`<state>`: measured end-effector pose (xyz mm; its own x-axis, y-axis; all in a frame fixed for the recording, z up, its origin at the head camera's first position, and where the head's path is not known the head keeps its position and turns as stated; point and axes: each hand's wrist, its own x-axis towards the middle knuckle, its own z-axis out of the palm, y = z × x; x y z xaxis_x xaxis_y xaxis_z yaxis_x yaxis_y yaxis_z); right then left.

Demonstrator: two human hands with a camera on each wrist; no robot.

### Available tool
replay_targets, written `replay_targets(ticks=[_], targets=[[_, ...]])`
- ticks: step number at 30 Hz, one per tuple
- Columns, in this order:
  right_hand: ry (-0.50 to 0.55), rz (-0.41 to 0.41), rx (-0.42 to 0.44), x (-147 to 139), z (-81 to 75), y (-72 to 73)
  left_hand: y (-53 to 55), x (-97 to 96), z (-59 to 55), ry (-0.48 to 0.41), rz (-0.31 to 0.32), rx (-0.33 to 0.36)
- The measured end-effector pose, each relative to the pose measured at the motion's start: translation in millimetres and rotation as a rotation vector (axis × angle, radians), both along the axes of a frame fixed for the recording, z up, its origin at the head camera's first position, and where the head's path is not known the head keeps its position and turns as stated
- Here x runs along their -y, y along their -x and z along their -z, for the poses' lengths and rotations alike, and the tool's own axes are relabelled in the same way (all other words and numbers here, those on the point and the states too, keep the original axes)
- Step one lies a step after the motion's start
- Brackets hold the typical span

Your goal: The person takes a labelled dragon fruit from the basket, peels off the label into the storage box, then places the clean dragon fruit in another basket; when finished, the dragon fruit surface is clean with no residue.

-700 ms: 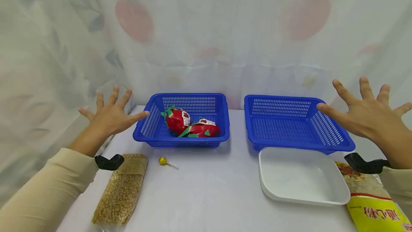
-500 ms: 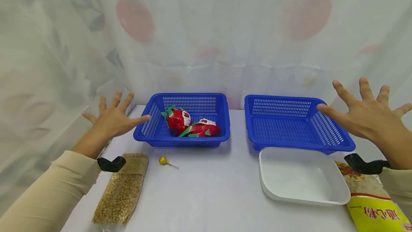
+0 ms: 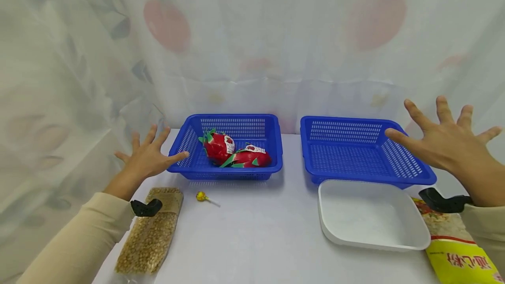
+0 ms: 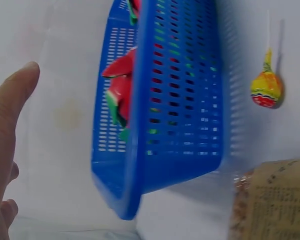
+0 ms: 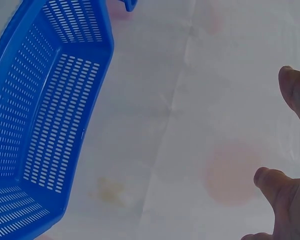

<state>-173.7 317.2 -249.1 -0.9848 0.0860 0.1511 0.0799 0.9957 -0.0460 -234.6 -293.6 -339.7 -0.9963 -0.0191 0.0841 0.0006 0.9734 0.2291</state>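
Note:
My left hand [image 3: 147,157] is raised with fingers spread, holding nothing, beside the left blue basket [image 3: 225,175]. Inside that basket lie two red dragon fruits [image 3: 216,147] with green tips and white labels. My right hand [image 3: 449,143], also spread and holding nothing, hovers at the right end of the other blue basket [image 3: 343,161], which has nothing in it. A yellow-wrapped lollipop [image 3: 201,196] lies on the table in front of the left basket. In the left wrist view the lollipop [image 4: 266,90] shows a red and yellow wrapper.
Below my left wrist lies a clear bag of tan grains [image 3: 150,236] with a paper label. A white tray [image 3: 371,216] stands against the front of the right basket. A yellow food packet [image 3: 457,255] lies by the tray's right side. Behind the baskets hangs a pale printed curtain [image 3: 276,47].
My left hand has moved down and to the right, towards the left basket, fingers still spread. My right hand has shifted slightly left. The objects on the table have stayed put.

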Motion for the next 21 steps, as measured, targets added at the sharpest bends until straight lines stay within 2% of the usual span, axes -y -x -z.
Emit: replay_targets(ticks=[5, 13, 21], targets=[[-0.002, 0.004, 0.005, 0, 2.1, 2.6, 4.5, 0.2, 17.2, -0.005, 0.011, 0.026], [0.005, 0.008, 0.001, 1, 6.4, 4.4, 12.9, -3.2, 40.3, -0.046, 0.025, 0.113], [0.009, -0.006, -0.001, 3, 7.6, 6.1, 22.0, -1.7, 63.5, -0.088, 0.022, 0.152]])
